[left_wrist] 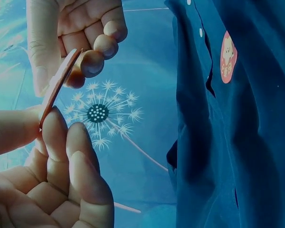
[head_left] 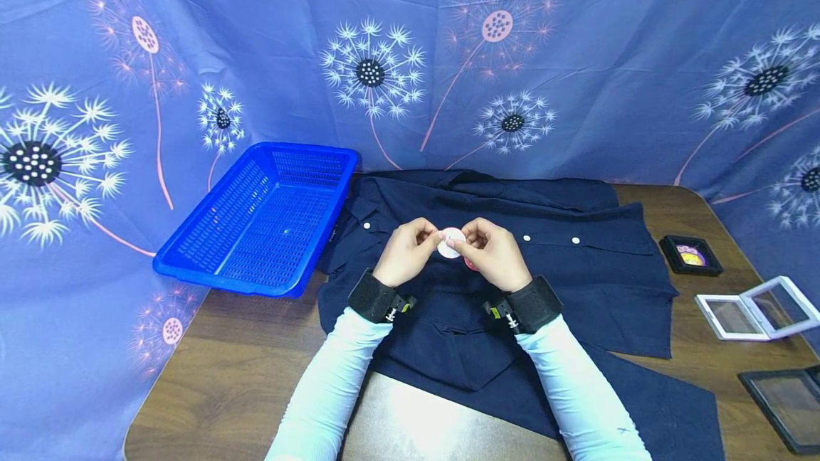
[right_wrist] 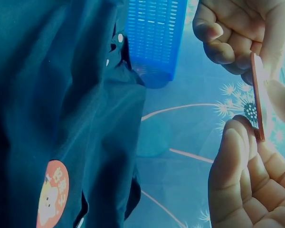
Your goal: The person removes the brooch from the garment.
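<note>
Over the dark navy shirt [head_left: 589,290], both hands hold a thin round disc [head_left: 451,243] by its edges. It is white on the side facing the head camera, and its rim [right_wrist: 257,95] looks red edge-on. My left hand [head_left: 408,251] pinches the left side between thumb and fingertips. On the opposite side, my right hand [head_left: 493,255] pinches it the same way, thumb on the white face. A red round sticker [left_wrist: 228,57] with a cartoon animal and lettering lies on the shirt below, partly hidden by the right hand in the head view.
A blue plastic basket [head_left: 301,277] stands at the left on the wooden table [head_left: 211,361]. Along the right side are a small black box [head_left: 671,262] with a colourful piece inside, an opened white frame [head_left: 743,336] and a dark-framed clear case [head_left: 788,404]. Dandelion-patterned cloth [head_left: 423,134] hangs behind.
</note>
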Motion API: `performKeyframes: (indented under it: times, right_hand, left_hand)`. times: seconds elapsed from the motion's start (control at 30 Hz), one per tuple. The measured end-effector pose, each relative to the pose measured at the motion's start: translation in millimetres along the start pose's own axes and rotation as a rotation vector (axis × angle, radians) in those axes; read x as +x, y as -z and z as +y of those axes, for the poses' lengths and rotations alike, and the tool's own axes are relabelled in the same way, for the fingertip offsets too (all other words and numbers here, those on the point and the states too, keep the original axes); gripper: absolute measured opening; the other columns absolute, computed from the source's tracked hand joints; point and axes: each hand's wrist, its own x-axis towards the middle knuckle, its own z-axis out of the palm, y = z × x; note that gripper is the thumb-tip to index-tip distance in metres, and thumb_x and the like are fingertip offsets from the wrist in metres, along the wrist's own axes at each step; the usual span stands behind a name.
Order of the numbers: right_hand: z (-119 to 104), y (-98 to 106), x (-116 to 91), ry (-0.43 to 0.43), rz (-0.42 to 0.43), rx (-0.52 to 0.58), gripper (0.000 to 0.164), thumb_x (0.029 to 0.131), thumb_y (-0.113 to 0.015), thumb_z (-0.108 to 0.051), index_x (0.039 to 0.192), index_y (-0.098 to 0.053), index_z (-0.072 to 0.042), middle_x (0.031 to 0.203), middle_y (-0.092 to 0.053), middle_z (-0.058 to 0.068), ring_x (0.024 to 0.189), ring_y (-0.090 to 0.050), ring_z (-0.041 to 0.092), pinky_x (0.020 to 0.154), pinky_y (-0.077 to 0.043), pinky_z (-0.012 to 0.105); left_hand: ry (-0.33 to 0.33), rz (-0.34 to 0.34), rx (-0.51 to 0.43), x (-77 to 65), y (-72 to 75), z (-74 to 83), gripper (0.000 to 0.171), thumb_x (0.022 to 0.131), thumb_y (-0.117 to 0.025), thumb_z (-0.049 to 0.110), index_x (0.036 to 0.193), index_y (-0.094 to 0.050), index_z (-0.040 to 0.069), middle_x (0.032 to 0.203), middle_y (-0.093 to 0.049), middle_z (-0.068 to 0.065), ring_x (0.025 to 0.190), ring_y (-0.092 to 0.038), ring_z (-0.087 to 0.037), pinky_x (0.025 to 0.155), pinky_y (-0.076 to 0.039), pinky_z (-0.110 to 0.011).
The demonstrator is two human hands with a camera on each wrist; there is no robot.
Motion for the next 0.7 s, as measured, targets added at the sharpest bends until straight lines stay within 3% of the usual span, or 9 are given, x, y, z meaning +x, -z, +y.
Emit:
performKeyframes:
  times: [0.43, 0.7]
  right_hand:
    - [-4.5, 11.2, 0.5, 0.099, 0.081, -0.048, 0.021, 0.087, -0.074, -0.013, 0.104, -0.068, -0.002, 0.088, -0.071, 0.009, 0.073, -0.066, 0.014, 0.067, -0.053, 0.018]
    - [-4.9, 16.0, -0.9, 0.271, 0.148, -0.121, 0.021, 0.083, -0.077, -0.007, 0.102, -0.07, -0.002, 0.09, -0.072, 0.01, 0.078, -0.069, 0.021, 0.071, -0.058, 0.043]
  left_hand:
    - [-0.003, 0.009, -0.014, 1.2, 1.8, -1.6, 0.016, 0.096, -0.062, 0.018, 0.089, -0.066, 0.005, 0.073, -0.06, -0.004, 0.06, -0.048, -0.01, 0.054, -0.035, -0.021]
    - [0.01, 0.017, -0.024, 1.2, 3.5, -3.1, 0.017, 0.096, -0.062, 0.02, 0.09, -0.066, 0.005, 0.076, -0.065, -0.007, 0.062, -0.05, -0.01, 0.055, -0.036, -0.022]
